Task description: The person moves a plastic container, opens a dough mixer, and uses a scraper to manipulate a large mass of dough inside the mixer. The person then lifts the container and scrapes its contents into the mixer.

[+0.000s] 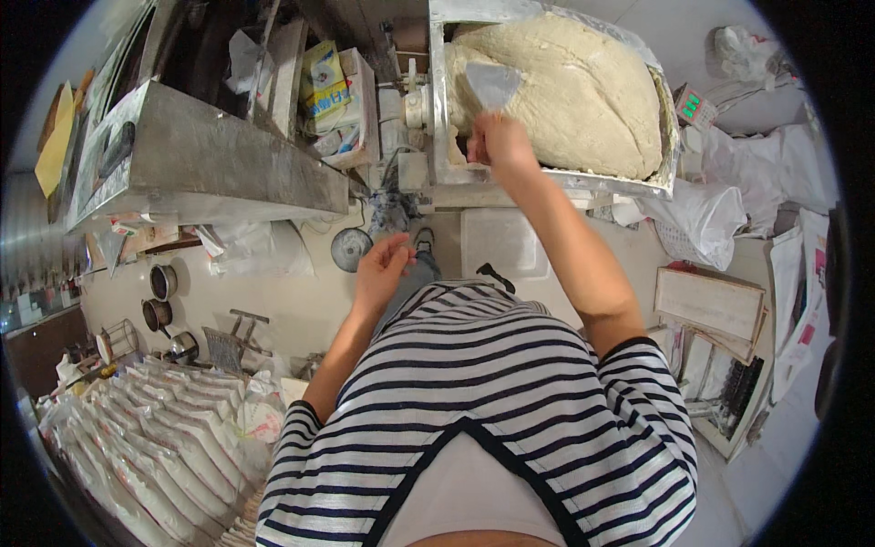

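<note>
A large mass of pale dough (588, 96) bulges above the rim of a metal dough-mixer trough (571, 183). My right hand (502, 140) reaches over the near left part of the trough and grips a scraper (493, 83) with a flat, wide blade. That blade lies over the left side of the dough; whether it cuts in or rests on top I cannot tell. The scraper's handle is hidden in my fist. My left hand (384, 263) hangs before my body, fingers loosely curled and apart, with nothing in it.
Left of the trough stands a metal-sided machine (225, 154) beside a box (369, 102) of packets. A digital scale display (690, 104) glows at the right. Stacked white sacks (157, 437) lie at lower left, pots (163, 282) near them. A translucent plastic bin (502, 243) sits below the trough.
</note>
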The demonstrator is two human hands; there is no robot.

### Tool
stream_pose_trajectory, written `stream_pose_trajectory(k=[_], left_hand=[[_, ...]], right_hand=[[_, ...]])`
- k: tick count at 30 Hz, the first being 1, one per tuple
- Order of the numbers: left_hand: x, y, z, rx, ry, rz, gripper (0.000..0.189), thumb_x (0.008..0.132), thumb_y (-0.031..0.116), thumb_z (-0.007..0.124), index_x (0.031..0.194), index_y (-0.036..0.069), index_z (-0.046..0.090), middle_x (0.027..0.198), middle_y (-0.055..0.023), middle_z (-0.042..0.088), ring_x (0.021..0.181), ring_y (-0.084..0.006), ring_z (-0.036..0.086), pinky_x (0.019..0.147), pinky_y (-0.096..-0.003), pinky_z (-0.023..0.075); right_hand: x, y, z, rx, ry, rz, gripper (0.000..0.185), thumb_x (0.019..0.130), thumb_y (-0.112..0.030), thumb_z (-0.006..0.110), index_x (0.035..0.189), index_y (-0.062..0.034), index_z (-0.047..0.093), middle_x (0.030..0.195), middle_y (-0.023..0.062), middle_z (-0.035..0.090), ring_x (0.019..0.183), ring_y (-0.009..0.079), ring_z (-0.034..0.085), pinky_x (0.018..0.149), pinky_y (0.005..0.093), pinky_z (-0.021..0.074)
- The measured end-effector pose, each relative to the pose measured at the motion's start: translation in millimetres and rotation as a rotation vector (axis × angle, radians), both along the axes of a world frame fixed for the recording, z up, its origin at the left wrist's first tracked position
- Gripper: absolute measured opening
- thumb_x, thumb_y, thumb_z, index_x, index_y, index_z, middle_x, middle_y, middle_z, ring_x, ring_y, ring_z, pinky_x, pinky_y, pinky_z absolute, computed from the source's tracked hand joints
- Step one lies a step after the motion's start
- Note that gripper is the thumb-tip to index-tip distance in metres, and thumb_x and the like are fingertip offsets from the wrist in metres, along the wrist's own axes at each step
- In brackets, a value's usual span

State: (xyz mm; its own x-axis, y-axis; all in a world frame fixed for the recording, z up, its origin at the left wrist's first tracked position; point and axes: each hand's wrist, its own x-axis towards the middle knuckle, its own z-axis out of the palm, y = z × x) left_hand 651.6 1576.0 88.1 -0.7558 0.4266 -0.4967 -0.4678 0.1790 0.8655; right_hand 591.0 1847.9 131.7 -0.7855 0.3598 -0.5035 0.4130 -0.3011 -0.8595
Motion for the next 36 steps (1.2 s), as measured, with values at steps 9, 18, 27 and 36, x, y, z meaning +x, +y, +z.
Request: stream_pose_trajectory(k=[9,18,27,36], left_hand=[[-16,5,-11,0.000,-0.018,0.002,0.034,0.095,0.018,0.054,0.124,0.000,0.053,0.099,-0.0080,0.065,0.086,-0.0153,0.061,0.070,-0.0281,0.0491],[-28,18,-7,-0.046,0.002,-0.074,0.032,0.096,0.017,0.053,0.123,0.000,0.054,0.100,-0.0078,0.065,0.086,-0.0150,0.061,0.069,-0.0289,0.0490],[-31,9,-16,-0.023,-0.027,0.007,0.027,0.094,0.011,0.052,0.118,0.001,0.058,0.092,-0.0046,0.065,0.080,-0.0114,0.061,0.064,-0.0242,0.0478],[-32,19,-24,-0.040,-0.022,-0.128,0.032,0.096,0.016,0.052,0.123,0.000,0.054,0.098,-0.0072,0.063,0.084,-0.0136,0.060,0.068,-0.0270,0.0485]], right_hand=[[16,-49,34,-0.292,-0.160,0.008,0.019,0.092,-0.016,0.052,0.105,-0.0028,0.046,0.068,0.0096,0.055,0.053,0.0210,0.057,0.049,0.0365,0.0513],[24,-60,44,-0.221,-0.019,-0.009,0.015,0.092,-0.018,0.052,0.098,-0.0050,0.047,0.067,0.0065,0.054,0.052,0.0172,0.056,0.044,0.0344,0.0492],[110,-22,5,-0.117,-0.092,0.112,0.015,0.093,-0.019,0.052,0.089,-0.0061,0.045,0.064,0.0043,0.049,0.046,0.0131,0.050,0.040,0.0271,0.0422],[136,-22,-2,-0.180,-0.075,0.046,0.017,0.094,-0.017,0.049,0.090,-0.0019,0.046,0.071,0.0048,0.050,0.046,0.0128,0.050,0.038,0.0280,0.0407]])
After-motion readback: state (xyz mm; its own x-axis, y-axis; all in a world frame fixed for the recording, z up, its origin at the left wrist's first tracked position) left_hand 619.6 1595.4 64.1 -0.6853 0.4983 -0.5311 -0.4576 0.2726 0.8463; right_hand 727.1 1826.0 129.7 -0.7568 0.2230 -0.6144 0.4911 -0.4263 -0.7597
